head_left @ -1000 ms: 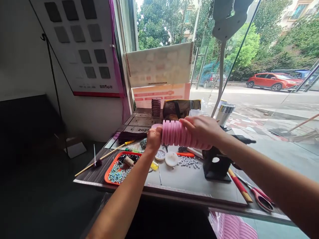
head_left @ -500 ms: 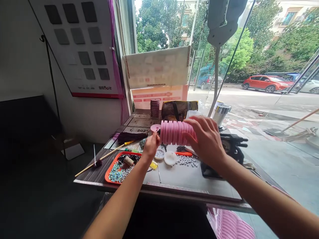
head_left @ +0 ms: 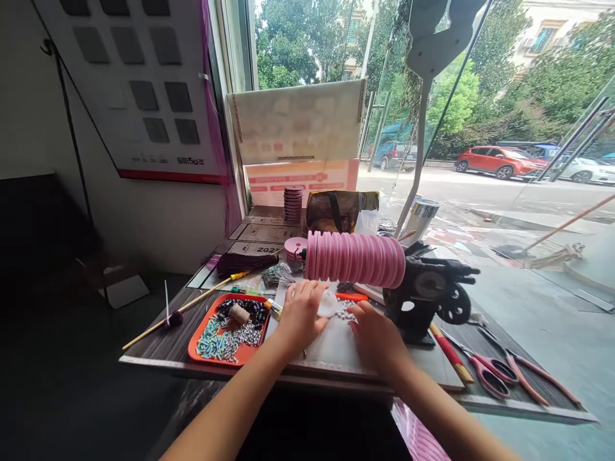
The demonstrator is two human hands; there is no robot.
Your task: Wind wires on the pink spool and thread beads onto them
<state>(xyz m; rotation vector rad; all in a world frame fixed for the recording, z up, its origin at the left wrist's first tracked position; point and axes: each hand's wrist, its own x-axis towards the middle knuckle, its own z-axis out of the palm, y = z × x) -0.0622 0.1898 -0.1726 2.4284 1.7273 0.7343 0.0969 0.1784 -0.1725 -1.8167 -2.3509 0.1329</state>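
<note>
Pink disc roll (head_left: pixel 355 259) stretches lengthwise left to right, free end pointing left. It sits beyond the left hand (head_left: pixel 302 315) and right hand (head_left: pixel 377 334), both loosely unclenched.

Bright window (head_left: pixel 307 48) ahead, dim wall (head_left: pixel 158 221) and floor (head_left: pixel 62 390) left

black machine (head_left: pixel 429 283): 1 | orange tray (head_left: pixel 250 355): 1 | dark bag (head_left: pixel 321 211): 1 | red car (head_left: pixel 500 161): 1
</note>
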